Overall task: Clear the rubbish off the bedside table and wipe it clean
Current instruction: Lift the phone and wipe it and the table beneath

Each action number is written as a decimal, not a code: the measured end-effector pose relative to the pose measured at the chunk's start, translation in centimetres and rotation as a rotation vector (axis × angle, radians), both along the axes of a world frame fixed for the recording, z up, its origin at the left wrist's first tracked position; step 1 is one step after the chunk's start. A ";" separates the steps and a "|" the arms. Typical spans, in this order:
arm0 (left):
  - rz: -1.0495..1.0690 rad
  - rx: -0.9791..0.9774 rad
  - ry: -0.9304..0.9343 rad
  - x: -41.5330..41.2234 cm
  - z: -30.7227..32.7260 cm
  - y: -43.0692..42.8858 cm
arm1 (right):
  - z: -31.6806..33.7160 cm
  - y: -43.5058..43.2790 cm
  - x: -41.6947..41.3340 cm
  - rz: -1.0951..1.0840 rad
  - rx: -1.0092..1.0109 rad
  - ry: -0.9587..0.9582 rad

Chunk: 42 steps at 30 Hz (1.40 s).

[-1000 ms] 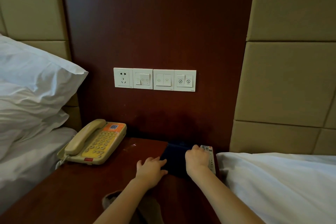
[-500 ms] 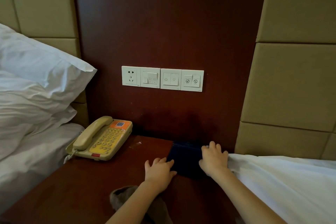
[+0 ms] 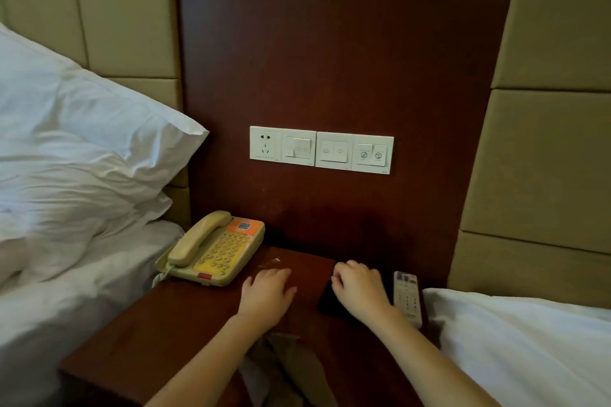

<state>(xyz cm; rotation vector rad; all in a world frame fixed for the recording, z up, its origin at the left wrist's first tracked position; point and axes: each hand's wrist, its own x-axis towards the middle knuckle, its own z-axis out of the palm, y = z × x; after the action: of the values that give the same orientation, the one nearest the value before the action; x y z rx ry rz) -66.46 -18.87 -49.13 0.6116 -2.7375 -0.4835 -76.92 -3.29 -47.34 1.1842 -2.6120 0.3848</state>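
at lower centre of the frame: bedside table [image 3: 165,334], dark red-brown wood, set between two white-sheeted beds.

left hand [image 3: 267,294]: palm down, flat on the table top near its middle, fingers straight and close together, holding nothing.

right hand [image 3: 360,294]: just right of the left hand, the two apart with a strip of bare wood between them. knuckles up, fingers curled down onto a dark cloth [image 3: 327,302] and gripping it. the cloth lies on the table's right rear part, mostly under the hand; its left edge shows.

small pale scrap [image 3: 274,261]: on the wood just beyond the left hand's fingertips, not touching them. too small to tell what it is.

crumpled brown material [image 3: 291,363]: at the table's near edge, partly under the left forearm. paper or fabric, cannot tell.

remote control [image 3: 407,297]: light-coloured, lying flat just right of the right hand, near the table's right edge.

telephone [image 3: 215,249]: beige, handset on its cradle, at the table's left rear corner.

switch panel [image 3: 321,149]: white, on the wood wall, centre frame.

pillow [image 3: 82,142]: white, left of frame.
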 end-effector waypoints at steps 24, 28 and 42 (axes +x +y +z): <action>0.388 -0.136 0.226 9.8 -3.0 -13.2 | -2.1 -14.1 -2.3 -0.149 0.189 -0.369; 0.445 -0.104 0.307 10.9 -3.3 -15.3 | -4.6 -16.5 -2.9 -0.069 0.300 -0.410; 0.529 0.168 0.175 6.5 -2.0 -18.5 | -4.7 -17.2 -1.9 0.175 0.390 -0.312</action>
<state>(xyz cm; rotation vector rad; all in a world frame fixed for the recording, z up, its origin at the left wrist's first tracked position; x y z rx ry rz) -59.91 -37.38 -51.12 1.2245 -2.2584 -0.5987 -78.83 -20.51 -52.01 1.5975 -2.9528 0.0944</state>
